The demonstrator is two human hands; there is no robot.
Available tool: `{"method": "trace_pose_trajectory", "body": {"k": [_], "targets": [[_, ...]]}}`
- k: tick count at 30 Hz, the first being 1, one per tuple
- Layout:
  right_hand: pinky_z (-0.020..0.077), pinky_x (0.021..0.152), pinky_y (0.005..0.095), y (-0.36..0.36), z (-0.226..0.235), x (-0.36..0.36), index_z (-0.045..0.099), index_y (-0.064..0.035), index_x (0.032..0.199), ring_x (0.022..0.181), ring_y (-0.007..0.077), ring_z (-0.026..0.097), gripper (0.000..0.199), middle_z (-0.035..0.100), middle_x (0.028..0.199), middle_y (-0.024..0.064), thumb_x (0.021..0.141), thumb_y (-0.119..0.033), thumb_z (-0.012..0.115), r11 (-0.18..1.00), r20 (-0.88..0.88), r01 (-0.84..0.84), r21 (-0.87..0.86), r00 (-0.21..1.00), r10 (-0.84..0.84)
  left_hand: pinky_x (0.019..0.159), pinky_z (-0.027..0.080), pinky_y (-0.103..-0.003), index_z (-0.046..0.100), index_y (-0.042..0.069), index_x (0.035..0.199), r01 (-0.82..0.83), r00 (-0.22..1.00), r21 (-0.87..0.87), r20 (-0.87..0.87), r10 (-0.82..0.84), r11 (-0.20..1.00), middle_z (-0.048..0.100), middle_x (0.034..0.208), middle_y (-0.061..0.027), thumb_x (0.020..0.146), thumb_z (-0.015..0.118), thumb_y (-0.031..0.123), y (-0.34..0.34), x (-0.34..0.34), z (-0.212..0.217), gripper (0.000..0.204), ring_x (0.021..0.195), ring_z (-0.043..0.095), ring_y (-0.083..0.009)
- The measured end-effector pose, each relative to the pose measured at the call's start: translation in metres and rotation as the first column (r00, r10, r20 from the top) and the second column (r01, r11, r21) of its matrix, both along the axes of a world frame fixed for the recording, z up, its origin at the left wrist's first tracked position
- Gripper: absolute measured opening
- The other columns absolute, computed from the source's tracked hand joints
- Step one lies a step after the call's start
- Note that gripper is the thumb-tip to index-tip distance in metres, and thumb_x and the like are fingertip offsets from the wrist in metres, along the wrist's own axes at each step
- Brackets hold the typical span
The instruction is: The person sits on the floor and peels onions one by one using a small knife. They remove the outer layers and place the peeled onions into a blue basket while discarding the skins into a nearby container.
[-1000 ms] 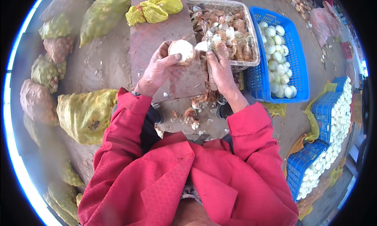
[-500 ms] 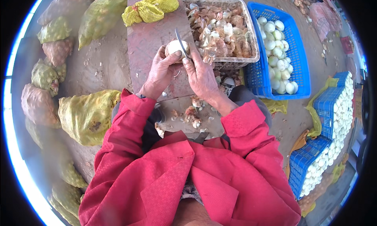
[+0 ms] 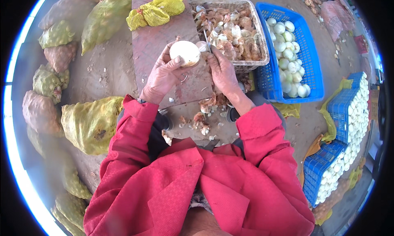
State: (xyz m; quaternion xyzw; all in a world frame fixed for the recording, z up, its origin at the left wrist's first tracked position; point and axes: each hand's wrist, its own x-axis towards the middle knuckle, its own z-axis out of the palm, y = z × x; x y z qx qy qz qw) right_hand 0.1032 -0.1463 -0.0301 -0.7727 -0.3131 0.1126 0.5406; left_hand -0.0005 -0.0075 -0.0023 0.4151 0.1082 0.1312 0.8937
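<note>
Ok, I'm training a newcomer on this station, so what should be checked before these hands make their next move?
1. Onion held by the left hand: ok, fingers and thumb grip it.
2. Knife held by the right hand: ok, its blade points away from the body, toward the skin bin.
3. Blade clear of the left fingers: ok, it stands to the right of the onion.
4. Onion bare all round: cannot tell, its upper face is white but its underside is hidden.
5. Board clear: not ok, a yellow net bag and small scraps lie on it.
</note>
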Motion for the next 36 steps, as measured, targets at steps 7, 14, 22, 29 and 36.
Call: {"method": "trace_pose_trajectory", "body": {"k": [7, 14, 22, 29, 36], "targets": [[0.0407, 0.042, 0.0261, 0.000, 0.004, -0.001, 0.037, -0.0003, 0.124, 0.045, 0.0110, 0.047, 0.048, 0.049, 0.056, 0.0036, 0.091, -0.035, 0.040, 0.997, -0.259, 0.035, 0.072, 0.966, -0.015, 0.074, 0.049, -0.033, 0.039, 0.006, 0.121, -0.055, 0.998, -0.053, 0.002, 0.055, 0.997, 0.054, 0.107, -0.0071, 0.078, 0.063, 0.014, 0.001, 0.003, -0.005, 0.050, 0.090, 0.056, -0.0189], [0.0450, 0.055, 0.0448, 0.008, 0.012, -0.042, 0.026, -0.0012, 0.129, 0.062, 0.0381, 0.057, 0.052, 0.058, 0.080, 0.0236, 0.087, -0.028, 0.044, 0.992, 0.174, -0.092, 0.091, 0.982, 0.075, 0.072, 0.049, -0.030, 0.040, 0.002, 0.113, -0.067, 0.996, -0.037, -0.058, 0.065, 0.997, 0.054, 0.103, -0.0075, 0.078, 0.061, 0.010, 0.003, 0.006, -0.022, 0.041, 0.086, 0.056, -0.0152], [0.0441, 0.057, 0.0467, 0.013, 0.011, -0.039, 0.029, -0.0058, 0.128, 0.063, 0.0401, 0.056, 0.047, 0.058, 0.076, 0.0234, 0.086, -0.022, 0.045, 0.997, 0.194, -0.064, -0.043, 0.979, 0.071, 0.074, 0.050, -0.031, 0.038, 0.004, 0.109, -0.099, 0.991, -0.073, -0.098, 0.091, 0.992, 0.054, 0.101, -0.0076, 0.078, 0.061, 0.008, -0.001, 0.007, -0.020, 0.038, 0.088, 0.056, -0.0158], [0.0451, 0.052, 0.0418, 0.018, 0.002, -0.032, 0.044, -0.0074, 0.120, 0.057, 0.0338, 0.056, 0.037, 0.057, 0.064, 0.0169, 0.088, -0.025, 0.045, 1.000, 0.231, -0.016, 0.023, 0.973, 0.011, 0.082, 0.045, -0.037, 0.040, 0.004, 0.114, -0.128, 0.986, -0.072, -0.115, 0.119, 0.989, 0.054, 0.104, -0.0075, 0.080, 0.059, 0.011, -0.002, 0.006, -0.026, 0.039, 0.093, 0.055, -0.0182], [0.0443, 0.052, 0.0327, 0.000, 0.009, -0.004, 0.050, -0.0048, 0.112, 0.056, 0.0181, 0.055, 0.038, 0.056, 0.067, 0.0134, 0.090, -0.034, 0.041, 0.990, -0.236, -0.133, -0.047, 0.965, 0.119, 0.087, 0.043, -0.040, 0.040, 0.005, 0.119, 0.008, 0.994, -0.216, 0.105, 0.015, 0.976, 0.049, 0.115, -0.0079, 0.080, 0.059, 0.010, -0.001, 0.002, -0.005, 0.044, 0.105, 0.050, -0.0221]]}}
